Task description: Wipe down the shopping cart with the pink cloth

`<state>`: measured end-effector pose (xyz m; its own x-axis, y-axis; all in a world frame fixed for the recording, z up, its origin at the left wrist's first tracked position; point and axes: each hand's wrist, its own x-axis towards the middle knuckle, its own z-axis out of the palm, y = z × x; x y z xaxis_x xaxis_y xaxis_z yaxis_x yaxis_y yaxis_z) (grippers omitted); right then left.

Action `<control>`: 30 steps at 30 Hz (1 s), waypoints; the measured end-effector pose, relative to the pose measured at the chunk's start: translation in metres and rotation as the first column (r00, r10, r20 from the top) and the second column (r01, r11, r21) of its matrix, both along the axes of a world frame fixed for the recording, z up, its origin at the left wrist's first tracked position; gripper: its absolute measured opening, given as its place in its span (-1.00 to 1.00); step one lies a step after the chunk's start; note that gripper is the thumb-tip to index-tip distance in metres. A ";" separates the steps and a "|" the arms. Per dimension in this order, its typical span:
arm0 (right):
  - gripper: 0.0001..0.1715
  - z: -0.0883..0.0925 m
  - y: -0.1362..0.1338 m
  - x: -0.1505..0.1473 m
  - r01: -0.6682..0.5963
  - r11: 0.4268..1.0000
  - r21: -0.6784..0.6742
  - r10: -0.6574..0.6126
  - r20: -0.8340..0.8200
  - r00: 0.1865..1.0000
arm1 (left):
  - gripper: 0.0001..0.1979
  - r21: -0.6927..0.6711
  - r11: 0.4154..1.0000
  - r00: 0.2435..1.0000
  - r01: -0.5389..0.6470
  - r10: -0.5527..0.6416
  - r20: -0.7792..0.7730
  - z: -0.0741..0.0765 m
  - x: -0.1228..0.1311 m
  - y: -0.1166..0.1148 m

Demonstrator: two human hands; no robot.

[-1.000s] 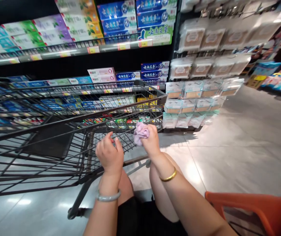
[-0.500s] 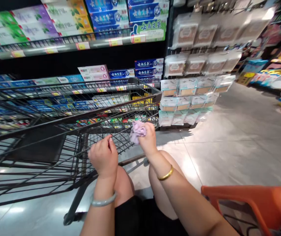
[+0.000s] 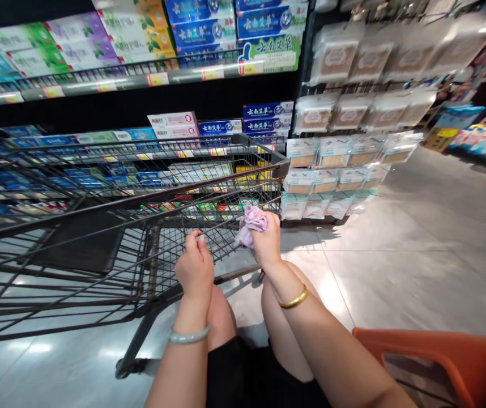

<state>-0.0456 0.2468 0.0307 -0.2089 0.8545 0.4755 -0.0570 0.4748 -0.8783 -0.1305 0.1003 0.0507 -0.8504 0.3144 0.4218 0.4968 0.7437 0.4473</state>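
Note:
A crumpled light purple cloth point(image 3: 251, 225) is bunched in my right hand point(image 3: 268, 237), its fingers closed round it. The cloth is against or just in front of the black wire side of a shopping cart point(image 3: 111, 198); exact contact cannot be told. My left hand point(image 3: 195, 265) is closed at a wire of the cart's side, thumb up, to the left of the cloth. Its fingertips are partly hidden behind the hand. Both hands are above my bent knees, close to the cart's lower basket edge.
Shelves with toothpaste boxes point(image 3: 268, 22) stand behind the cart. Hanging clear packs point(image 3: 336, 54) line the rack to the right. An orange plastic basket or cart part point(image 3: 447, 351) is at my lower right. Grey tiled floor point(image 3: 417, 249) stretches to the right.
The view has shifted slightly, so most things appear farther right. My left hand has moved a little right along the cart and turned thumb up. My right hand still holds the cloth.

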 end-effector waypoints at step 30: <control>-0.66 -0.012 -0.019 -0.006 -0.272 0.962 -0.032 0.273 0.144 0.951 | -0.62 0.051 0.997 0.999 0.051 -0.051 0.001 -0.007 0.001 0.006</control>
<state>-0.0521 0.2275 0.0190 -0.5008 0.7609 0.4126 -0.0537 0.4485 -0.8922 -0.1299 0.1059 0.0433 -0.8349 0.3355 0.4364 0.5322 0.6941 0.4847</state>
